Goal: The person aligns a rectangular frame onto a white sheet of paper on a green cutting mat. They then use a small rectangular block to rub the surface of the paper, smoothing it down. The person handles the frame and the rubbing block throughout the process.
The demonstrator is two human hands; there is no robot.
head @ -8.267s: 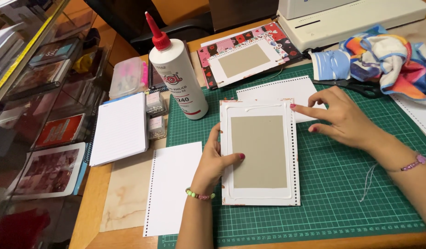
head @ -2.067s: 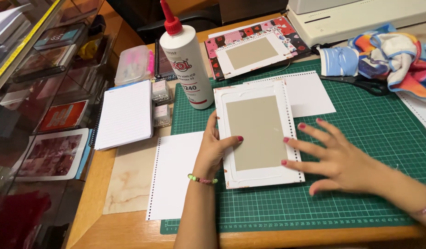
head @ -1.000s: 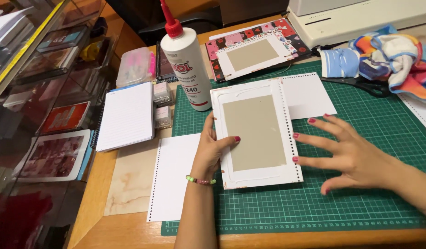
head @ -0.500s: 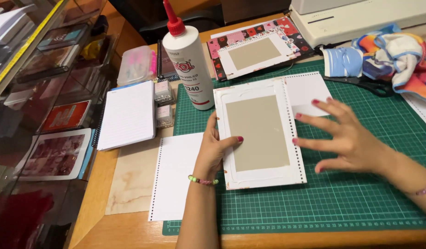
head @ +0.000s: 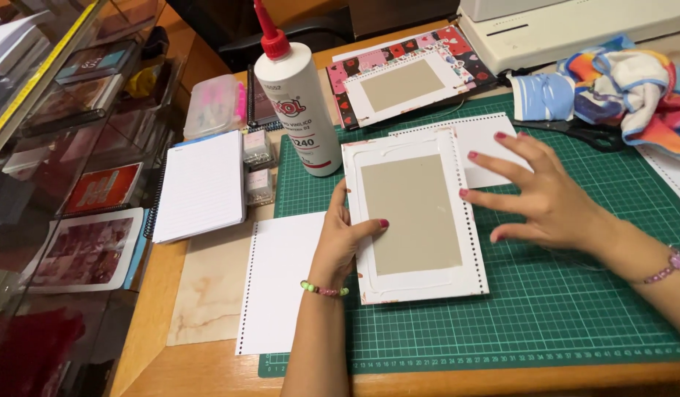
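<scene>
A white cover board [head: 415,215] with a grey cardboard centre and glue lines along its border lies on the green cutting mat [head: 575,309]. My left hand [head: 343,237] rests on the board's left edge, thumb on the grey panel, holding it down. My right hand [head: 540,191] hovers with fingers spread at the board's right edge, fingertips near the perforated strip and over a white punched sheet [head: 487,147]. It holds nothing.
A white glue bottle with red nozzle [head: 296,103] stands at the mat's top left. Another patterned cover [head: 406,82] lies behind. A spiral notepad [head: 201,185] and a punched white sheet [head: 279,287] sit left. Colourful cloth [head: 634,81], scissors [head: 568,126] and a binding machine [head: 575,26] are at the back right.
My right hand has lifted from the mat's lower right and moved up beside the board's right edge. My left hand has stayed pressed on the board's left edge.
</scene>
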